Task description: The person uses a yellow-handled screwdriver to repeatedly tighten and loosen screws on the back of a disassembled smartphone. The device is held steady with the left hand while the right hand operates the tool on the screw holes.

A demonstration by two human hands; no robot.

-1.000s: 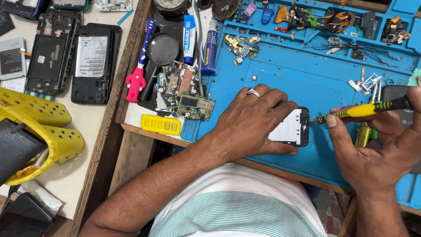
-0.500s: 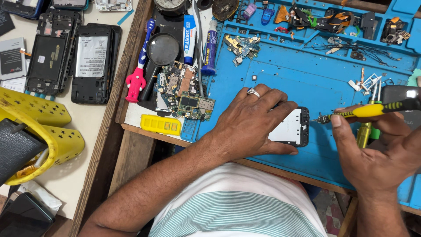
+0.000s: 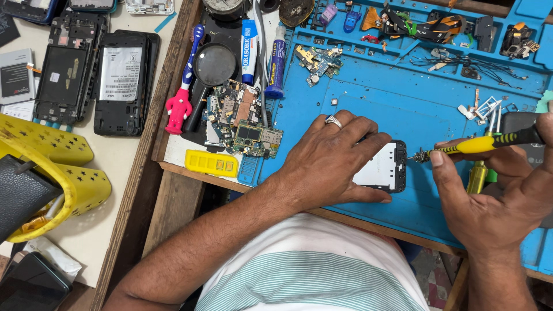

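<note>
1. A blue work mat [image 3: 368,98] is spread over the upper right and centre of the frame, with tray compartments along its top edge holding small parts and clips.
2. A pale table top [image 3: 115,167] is seen at left, edged by a wooden frame.
3. A striped white and green shirt is seen at bottom centre.
4. A yellow perforated basket [image 3: 52,167] is placed at the left edge, with a black pouch inside it.
5. Two opened black phone bodies [image 3: 95,72] are laid side by side at upper left, backs off.
6. The left hand [image 3: 331,155] is laid palm down at centre frame, fingers spread, pressing on the phone frame; a ring is worn on one finger.
7. The right hand [image 3: 495,201] is seen at right, closed around the screwdriver handle, thumb on the shaft side.
8. The phone frame [image 3: 383,167], black with a white inner panel, is lying flat on the mat at centre right, partly covered by the left hand.
9. A pile of green circuit boards [image 3: 242,124] is stacked left of centre, beside a black magnifying glass [image 3: 213,66].
10. The screwdriver [image 3: 489,144], yellow and black handled, is held near level, its tip just beside the right edge of the phone frame; contact cannot be told.
11. A pink toothbrush [image 3: 181,92] and two tubes [image 3: 262,49] are lying at upper centre.
12. A yellow flat case [image 3: 211,163] is placed below the boards.
</note>
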